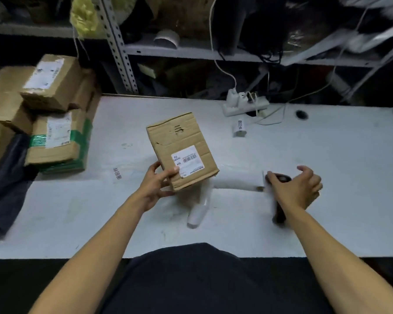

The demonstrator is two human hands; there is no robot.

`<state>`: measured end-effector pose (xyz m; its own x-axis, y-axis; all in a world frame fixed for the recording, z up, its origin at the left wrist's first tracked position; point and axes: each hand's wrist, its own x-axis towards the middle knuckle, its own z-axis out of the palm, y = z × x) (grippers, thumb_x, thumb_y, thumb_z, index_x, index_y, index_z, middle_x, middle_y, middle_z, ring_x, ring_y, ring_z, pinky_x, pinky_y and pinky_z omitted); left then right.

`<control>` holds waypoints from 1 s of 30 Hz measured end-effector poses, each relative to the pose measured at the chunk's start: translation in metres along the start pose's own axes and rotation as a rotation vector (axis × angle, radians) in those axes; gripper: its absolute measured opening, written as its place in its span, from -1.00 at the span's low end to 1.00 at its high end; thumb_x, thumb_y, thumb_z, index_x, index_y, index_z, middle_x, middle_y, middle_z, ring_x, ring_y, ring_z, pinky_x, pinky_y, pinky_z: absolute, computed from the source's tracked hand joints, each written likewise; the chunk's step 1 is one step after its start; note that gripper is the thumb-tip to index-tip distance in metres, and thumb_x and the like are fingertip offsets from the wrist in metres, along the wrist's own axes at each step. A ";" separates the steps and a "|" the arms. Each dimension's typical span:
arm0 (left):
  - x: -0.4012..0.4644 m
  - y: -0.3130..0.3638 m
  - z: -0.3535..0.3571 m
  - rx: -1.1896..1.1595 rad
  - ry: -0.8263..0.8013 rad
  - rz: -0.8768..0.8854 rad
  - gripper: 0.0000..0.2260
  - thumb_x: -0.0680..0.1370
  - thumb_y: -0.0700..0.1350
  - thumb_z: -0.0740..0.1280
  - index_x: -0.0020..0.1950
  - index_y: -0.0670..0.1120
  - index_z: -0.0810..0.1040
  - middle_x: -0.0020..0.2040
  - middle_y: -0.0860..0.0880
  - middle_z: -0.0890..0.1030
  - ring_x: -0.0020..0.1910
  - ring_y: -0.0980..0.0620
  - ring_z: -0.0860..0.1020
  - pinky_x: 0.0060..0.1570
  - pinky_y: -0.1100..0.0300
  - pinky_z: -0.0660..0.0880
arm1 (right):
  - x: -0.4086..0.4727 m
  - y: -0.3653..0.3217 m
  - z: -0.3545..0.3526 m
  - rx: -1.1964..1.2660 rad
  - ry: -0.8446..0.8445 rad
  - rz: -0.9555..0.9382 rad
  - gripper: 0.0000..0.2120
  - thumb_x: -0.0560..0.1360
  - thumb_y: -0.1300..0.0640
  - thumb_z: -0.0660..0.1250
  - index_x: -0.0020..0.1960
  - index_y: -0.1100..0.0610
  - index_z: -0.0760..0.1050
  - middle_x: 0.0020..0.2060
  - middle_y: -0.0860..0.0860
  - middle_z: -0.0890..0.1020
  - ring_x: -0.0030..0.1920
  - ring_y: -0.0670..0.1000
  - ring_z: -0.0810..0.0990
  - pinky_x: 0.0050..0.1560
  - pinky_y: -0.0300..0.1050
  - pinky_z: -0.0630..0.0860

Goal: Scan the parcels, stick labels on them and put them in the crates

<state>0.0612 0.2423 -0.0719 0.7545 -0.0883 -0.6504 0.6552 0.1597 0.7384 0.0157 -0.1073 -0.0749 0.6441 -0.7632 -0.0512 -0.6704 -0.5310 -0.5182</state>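
Note:
My left hand (156, 185) grips the lower left corner of a brown cardboard parcel (182, 141) and holds it tilted above the white table (327, 155). A white barcode label (186, 160) is stuck on the parcel's top face. My right hand (297, 189) hovers with fingers spread over a dark handheld scanner (280, 211) standing on the table, its thumb touching the scanner's top. A blurred white strip (268, 189) runs along the thumb side; I cannot tell whether the hand holds it.
Several taped cardboard parcels (52, 123) are stacked at the table's left end beside a dark bag (7, 177). Two white rolls (236, 183) (197, 214) lie under the parcel. A power strip (245, 104) and a small label roll (239, 129) sit at the back. Metal shelving (191, 52) stands behind.

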 end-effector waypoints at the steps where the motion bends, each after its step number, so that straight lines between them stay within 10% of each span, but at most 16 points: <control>1: 0.004 -0.001 0.007 0.012 -0.004 -0.009 -0.21 0.42 -0.07 0.57 0.55 0.00 0.24 0.25 -0.10 0.61 0.14 -0.17 0.64 -0.01 -0.18 0.64 | 0.003 0.016 -0.001 -0.017 -0.113 0.122 -0.13 0.29 -0.26 0.58 0.40 0.13 0.31 0.35 0.18 0.38 0.38 0.25 0.35 0.33 0.16 0.35; 7: 0.014 0.001 0.021 0.035 0.005 -0.022 -0.27 0.48 -0.11 0.52 0.55 0.00 0.22 0.24 -0.09 0.61 0.11 -0.13 0.66 -0.06 -0.11 0.66 | 0.003 0.034 0.013 0.254 -0.490 0.355 -0.59 0.54 -0.05 0.41 0.11 0.31 0.56 -0.30 0.12 0.62 -0.33 0.13 0.56 -0.25 -0.02 0.53; 10: 0.013 0.008 0.014 0.011 0.075 0.016 -0.22 0.43 -0.10 0.57 0.54 0.00 0.22 0.20 -0.07 0.63 0.13 -0.12 0.65 0.00 -0.15 0.64 | 0.006 0.000 0.012 0.227 -0.465 0.285 -0.65 0.54 -0.12 0.33 -0.04 0.20 0.52 -0.24 0.16 0.61 -0.36 0.15 0.53 -0.45 -0.10 0.49; 19: 0.011 0.032 -0.028 -0.052 0.319 0.120 -0.29 0.47 -0.05 0.53 0.50 0.04 0.23 0.33 -0.10 0.54 0.21 -0.15 0.60 -0.11 -0.02 0.60 | -0.038 -0.176 -0.045 0.338 -1.025 -0.334 -0.86 0.52 0.04 0.38 -0.13 0.08 0.48 -0.37 0.04 0.50 -0.37 0.05 0.40 -0.31 0.00 0.31; 30: 0.001 0.014 -0.047 -0.088 0.389 0.092 -0.24 0.44 0.00 0.55 0.52 0.05 0.20 0.37 -0.11 0.50 0.24 -0.16 0.57 0.02 -0.12 0.60 | -0.071 -0.195 -0.045 0.220 -1.074 -0.486 -0.84 0.47 0.02 0.37 -0.16 0.09 0.47 -0.42 0.01 0.52 -0.43 0.02 0.42 -0.34 -0.04 0.39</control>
<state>0.0695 0.2910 -0.0708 0.7280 0.3060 -0.6135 0.5670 0.2344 0.7897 0.0846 0.0341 0.0682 0.8611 0.2523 -0.4414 -0.2618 -0.5242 -0.8104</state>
